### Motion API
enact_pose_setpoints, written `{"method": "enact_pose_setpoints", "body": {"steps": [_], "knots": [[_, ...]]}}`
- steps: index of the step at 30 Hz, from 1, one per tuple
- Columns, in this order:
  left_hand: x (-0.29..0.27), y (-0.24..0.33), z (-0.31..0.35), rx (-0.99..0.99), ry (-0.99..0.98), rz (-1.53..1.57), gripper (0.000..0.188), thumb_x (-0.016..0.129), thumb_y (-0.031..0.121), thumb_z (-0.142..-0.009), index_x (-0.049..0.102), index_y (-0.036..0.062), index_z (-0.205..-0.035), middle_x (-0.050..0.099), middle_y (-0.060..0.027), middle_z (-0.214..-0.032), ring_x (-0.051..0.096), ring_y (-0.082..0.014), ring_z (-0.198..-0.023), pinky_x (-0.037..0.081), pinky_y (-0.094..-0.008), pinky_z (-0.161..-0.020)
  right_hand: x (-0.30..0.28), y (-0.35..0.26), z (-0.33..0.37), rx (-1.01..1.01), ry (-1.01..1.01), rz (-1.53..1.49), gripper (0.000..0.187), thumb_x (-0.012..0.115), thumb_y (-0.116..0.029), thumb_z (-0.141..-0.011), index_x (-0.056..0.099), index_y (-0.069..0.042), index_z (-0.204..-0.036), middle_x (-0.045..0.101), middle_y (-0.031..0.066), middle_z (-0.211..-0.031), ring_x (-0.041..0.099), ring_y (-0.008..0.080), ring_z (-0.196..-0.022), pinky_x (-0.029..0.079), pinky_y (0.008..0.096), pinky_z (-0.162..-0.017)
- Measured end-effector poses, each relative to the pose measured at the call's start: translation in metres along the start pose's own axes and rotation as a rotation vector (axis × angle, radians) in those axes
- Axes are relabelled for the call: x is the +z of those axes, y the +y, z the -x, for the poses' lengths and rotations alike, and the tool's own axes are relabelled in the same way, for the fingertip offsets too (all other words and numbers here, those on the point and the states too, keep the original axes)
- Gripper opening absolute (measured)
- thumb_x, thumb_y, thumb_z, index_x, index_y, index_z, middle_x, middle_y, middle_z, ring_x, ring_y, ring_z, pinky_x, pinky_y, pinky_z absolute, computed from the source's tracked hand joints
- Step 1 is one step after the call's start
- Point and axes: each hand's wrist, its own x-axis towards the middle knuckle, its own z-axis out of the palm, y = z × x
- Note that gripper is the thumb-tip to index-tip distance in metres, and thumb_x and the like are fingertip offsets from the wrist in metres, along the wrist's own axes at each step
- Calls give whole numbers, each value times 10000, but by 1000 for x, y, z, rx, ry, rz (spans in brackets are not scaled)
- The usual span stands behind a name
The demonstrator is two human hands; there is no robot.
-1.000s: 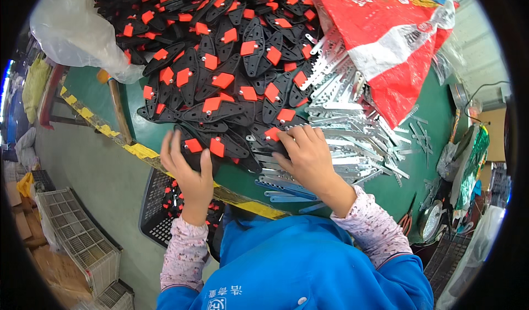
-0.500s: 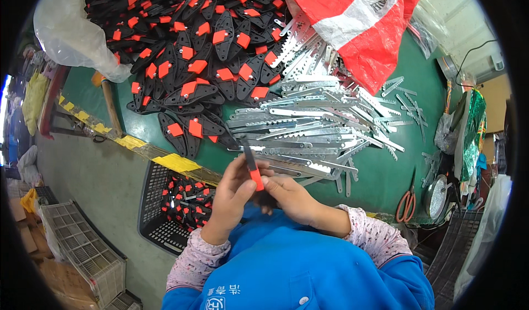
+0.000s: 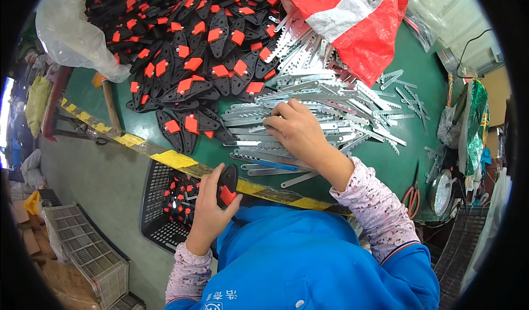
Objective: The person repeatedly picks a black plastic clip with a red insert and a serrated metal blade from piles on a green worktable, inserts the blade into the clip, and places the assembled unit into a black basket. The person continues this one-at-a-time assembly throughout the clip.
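My left hand [image 3: 208,213] is closed around a black oval plastic part with a red tab [image 3: 228,179], held upright above the table's near edge. My right hand [image 3: 300,132] reaches over a pile of silvery notched metal strips [image 3: 352,98]; its bent fingers pinch at a strip near the middle of the heap. The fingertips partly hide that strip. Left of the strips, a large heap of similar black parts with red tabs [image 3: 190,89] covers the far side of the table.
Yellow-and-black tape edges the green table [image 3: 380,186]. Below its near left edge stands a black crate [image 3: 160,235] holding more black-and-red parts. A hammer [image 3: 112,106] lies at left, scissors [image 3: 411,197] and a round metal dish [image 3: 441,191] at right. A red-and-white sack [image 3: 361,23] covers some strips.
My hands have separated. The right has moved forward onto the metal strips; the left has drawn slightly left and down with the black part, now showing its broad face.
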Motion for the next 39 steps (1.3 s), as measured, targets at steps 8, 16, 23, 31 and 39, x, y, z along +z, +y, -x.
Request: {"method": "enact_pose_setpoints", "body": {"steps": [8, 16, 23, 31, 39], "knots": [[2, -5, -8, 102, -20, -62, 752, 834, 98, -830, 510, 17, -1504, 614, -206, -1235, 657, -383, -1094, 554, -427, -925, -21, 0, 9, 88, 122, -278, 164, 747, -28, -888, 721, -61, -1047, 684, 83, -961, 648, 284, -867, 523, 405, -772], [17, -13, -10, 52, 1, -77, 724, 783, 33, -789, 542, 3, -1471, 630, -206, -1306, 622, -383, -1208, 475, -424, -1074, -107, 21, 88, -3, 148, -9, 422, 691, 28, -764, 702, -76, -1172, 648, 85, -1006, 630, 286, -901, 529, 400, -775], [22, -10, -16, 84, 2, -182, 705, 772, 26, -798, 536, 12, -1463, 617, -208, -1251, 625, -393, -1143, 490, -439, -1024, -191, 96, 234, 206, -206, 546, 196, 633, -53, -821, 639, -101, -1010, 630, 74, -963, 632, 287, -981, 502, 418, -891], [28, -17, -18, 88, 50, -223, 662, 752, 33, -807, 554, 7, -1438, 616, -215, -1244, 627, -417, -1143, 498, -452, -1009, -275, 156, 294, 885, -305, 633, 182, 683, -147, -929, 672, -85, -1100, 685, 134, -1077, 655, 351, -1108, 518, 468, -938], [32, -22, -18, 103, 81, -282, 658, 754, 62, -808, 553, -11, -1430, 609, -220, -1216, 627, -440, -1109, 504, -455, -979, -204, 295, 246, 947, 246, 392, 570, 633, -404, -1025, 551, -129, -1518, 499, 209, -1572, 444, 410, -1454, 327, 514, -1219]]}}
